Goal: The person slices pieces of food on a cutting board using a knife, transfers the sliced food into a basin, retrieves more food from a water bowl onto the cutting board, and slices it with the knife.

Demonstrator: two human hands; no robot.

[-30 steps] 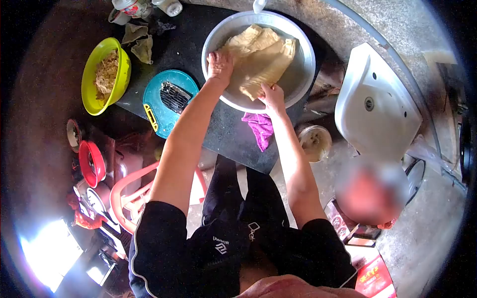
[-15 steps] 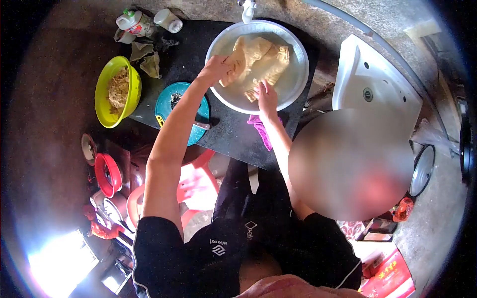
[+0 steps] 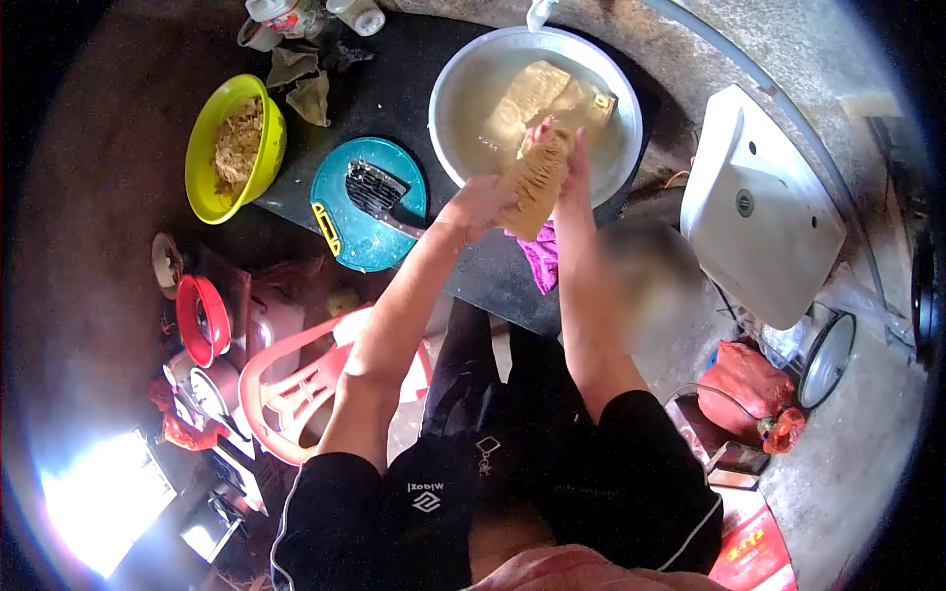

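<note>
I hold a pale yellow, ridged piece of bamboo shoot in both hands, over the near rim of a wide metal basin. My left hand is closed on its lower left end. My right hand wraps its right side, fingers partly hidden behind it. More bamboo shoot pieces lie in the cloudy water of the basin. Left of the basin, a cleaver rests on a round teal cutting board with a yellow handle.
A yellow-green bowl of pale shreds stands at the table's left. Wet cloths and containers sit behind. A purple cloth hangs at the front edge. Right is a white sink; a red plastic chair stands lower left.
Both hands have lifted a bamboo shoot piece out of the water and brought it nearer me, to the basin's near rim. The view has shifted, and the cleaver on the board shows fully now.
</note>
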